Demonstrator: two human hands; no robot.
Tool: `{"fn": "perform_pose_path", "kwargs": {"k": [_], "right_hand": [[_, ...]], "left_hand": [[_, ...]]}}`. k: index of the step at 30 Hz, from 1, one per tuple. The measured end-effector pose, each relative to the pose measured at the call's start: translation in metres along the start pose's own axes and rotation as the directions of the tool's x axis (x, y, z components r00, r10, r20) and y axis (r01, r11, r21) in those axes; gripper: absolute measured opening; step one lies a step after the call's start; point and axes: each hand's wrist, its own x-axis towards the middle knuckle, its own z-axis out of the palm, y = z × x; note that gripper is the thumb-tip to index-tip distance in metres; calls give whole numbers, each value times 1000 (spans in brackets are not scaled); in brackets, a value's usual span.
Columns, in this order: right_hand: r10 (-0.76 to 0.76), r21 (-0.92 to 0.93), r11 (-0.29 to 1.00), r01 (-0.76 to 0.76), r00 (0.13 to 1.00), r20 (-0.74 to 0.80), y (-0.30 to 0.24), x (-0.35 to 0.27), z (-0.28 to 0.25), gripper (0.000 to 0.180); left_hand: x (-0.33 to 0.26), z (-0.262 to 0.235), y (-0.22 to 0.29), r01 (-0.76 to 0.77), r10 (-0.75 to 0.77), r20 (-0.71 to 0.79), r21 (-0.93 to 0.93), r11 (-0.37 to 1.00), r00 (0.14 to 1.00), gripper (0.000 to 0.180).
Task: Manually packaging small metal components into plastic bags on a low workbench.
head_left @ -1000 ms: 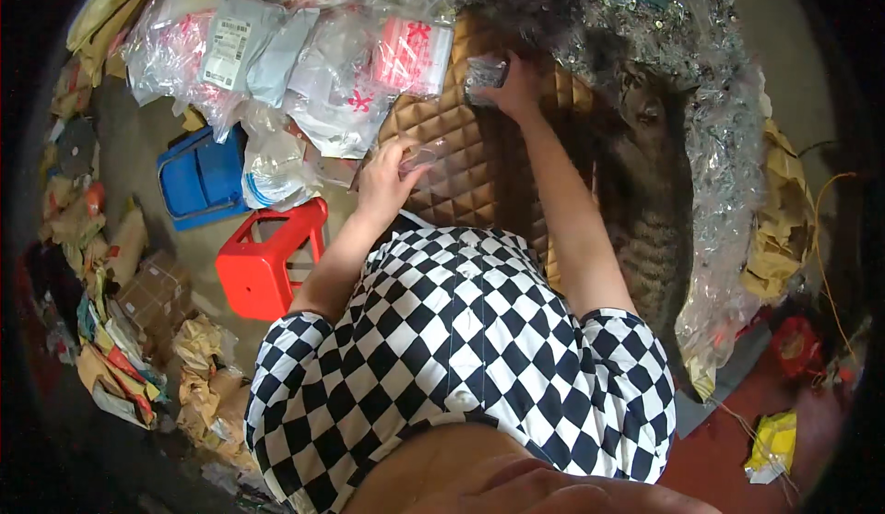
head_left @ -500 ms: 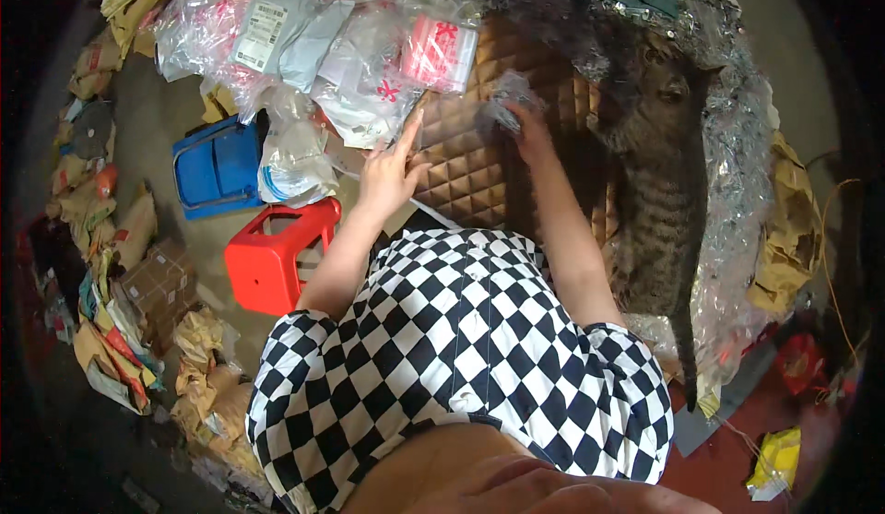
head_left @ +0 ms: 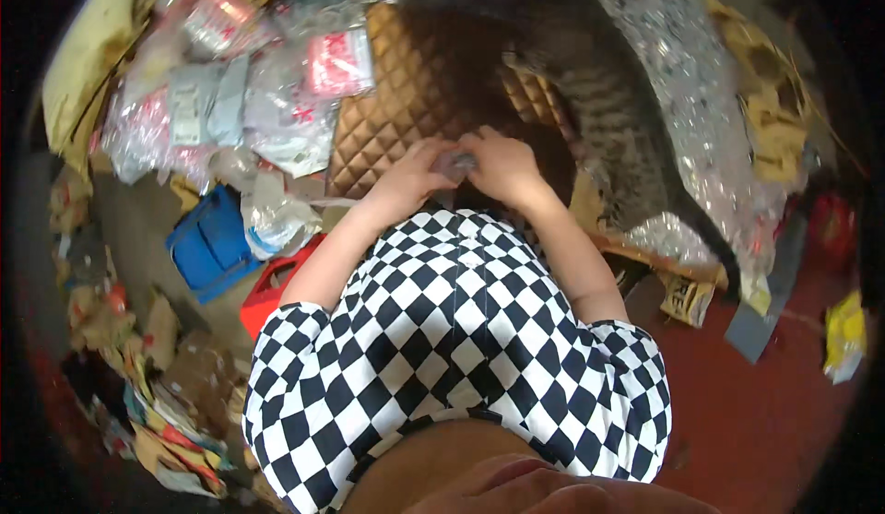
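Observation:
My left hand (head_left: 410, 177) and my right hand (head_left: 507, 165) meet close in front of my body, over the near edge of a brown quilted mat (head_left: 387, 81). Between them is a small crumpled grey wad (head_left: 454, 162); whether it is plastic film or fluff I cannot tell. The fingers of both hands curl in and close on it from either side. A striped tabby cat (head_left: 618, 99) lies on the mat's right side, beyond my right forearm, its tail stretched toward me.
Plastic-wrapped packages (head_left: 207, 113) pile up at the far left. A blue folding stool (head_left: 214, 245) and a red plastic stool (head_left: 267, 293) stand left of me. Bubble wrap (head_left: 705, 127) runs along the right. Torn paper and cardboard (head_left: 171, 330) litter the left floor.
My right hand has brought the grey wad back toward my body. The left hand has moved right to meet it, and both now grip it. The view has turned right.

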Motion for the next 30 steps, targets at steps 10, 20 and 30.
{"fn": "perform_pose_path", "kwargs": {"k": [10, 20, 30], "right_hand": [[-75, 251, 957, 142, 963, -259, 35, -47, 55, 15], [-260, -147, 957, 250, 964, -53, 24, -69, 37, 25], [-64, -191, 981, -22, 899, -433, 84, -79, 33, 26]], "left_hand": [[10, 7, 14, -49, 116, 342, -200, 979, 933, 30], [41, -2, 35, -51, 123, 365, -201, 978, 923, 23], [62, 3, -2, -25, 41, 83, -185, 982, 996, 33]]}}
